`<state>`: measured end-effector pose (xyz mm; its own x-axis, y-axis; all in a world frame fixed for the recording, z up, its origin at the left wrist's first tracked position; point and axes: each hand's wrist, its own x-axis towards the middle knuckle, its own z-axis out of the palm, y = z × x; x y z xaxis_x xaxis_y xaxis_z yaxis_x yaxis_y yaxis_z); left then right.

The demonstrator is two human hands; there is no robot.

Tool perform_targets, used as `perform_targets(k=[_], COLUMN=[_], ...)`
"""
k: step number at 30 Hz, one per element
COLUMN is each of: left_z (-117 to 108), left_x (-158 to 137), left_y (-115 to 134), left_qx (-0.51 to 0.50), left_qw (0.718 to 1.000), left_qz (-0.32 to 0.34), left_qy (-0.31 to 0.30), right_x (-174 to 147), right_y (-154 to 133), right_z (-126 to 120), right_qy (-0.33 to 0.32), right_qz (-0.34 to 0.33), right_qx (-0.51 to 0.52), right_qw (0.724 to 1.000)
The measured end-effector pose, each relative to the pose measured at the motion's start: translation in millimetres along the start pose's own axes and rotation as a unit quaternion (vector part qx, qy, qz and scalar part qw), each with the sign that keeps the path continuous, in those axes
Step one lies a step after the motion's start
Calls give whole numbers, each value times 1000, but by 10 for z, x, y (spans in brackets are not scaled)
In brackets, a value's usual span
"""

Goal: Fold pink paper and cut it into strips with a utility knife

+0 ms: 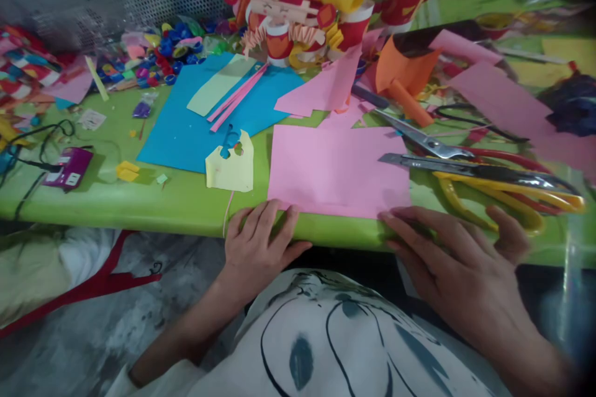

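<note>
Green table [177, 201] crowded with paper craft; perforated metal screen behind. Left hand [254, 242] flat on the table's near edge, fingers spread, fingertips pressing the near-left corner of the pink sheet [338, 167]; nothing enclosed in it. Right hand [459, 263] flat and open likewise, fingertips on the sheet's near-right corner, thumb raised clear. Sheet lies flat between and just beyond both hands. Yellow-handled scissors [488, 177] just beyond the right hand, blades over the sheet's right edge. Yellow cut-out scrap [231, 167] just beyond the left hand, partly on blue paper [186, 127]
</note>
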<state>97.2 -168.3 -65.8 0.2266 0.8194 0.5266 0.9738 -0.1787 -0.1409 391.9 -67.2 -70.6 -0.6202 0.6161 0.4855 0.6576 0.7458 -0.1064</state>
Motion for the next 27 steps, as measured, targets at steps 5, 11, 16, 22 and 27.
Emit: perform_targets(k=[5,11,16,22,27], left_z=[-56,-132,-186,-227,-147], left_x=[-36,-22,47,146,22], left_y=[-69,-219,-406,-481,-496], left_qx=[-37,-112,-225,-251,-211], left_qw=[999,992,968,962,976], left_qz=[15,-25,-49,-27,9], left_qy=[5,-54,-100,-102,-61], right_x=[-14,30,135,281,296], right_y=[42,149,207,220,231], right_z=[-23,-15,-60,-141,-157], right_qy=[5,16,12,5,8], right_qz=[15,-32,-35,-79,-113], right_qx=[25,21,43,33,8], right_qw=[1000,999,998,996,994])
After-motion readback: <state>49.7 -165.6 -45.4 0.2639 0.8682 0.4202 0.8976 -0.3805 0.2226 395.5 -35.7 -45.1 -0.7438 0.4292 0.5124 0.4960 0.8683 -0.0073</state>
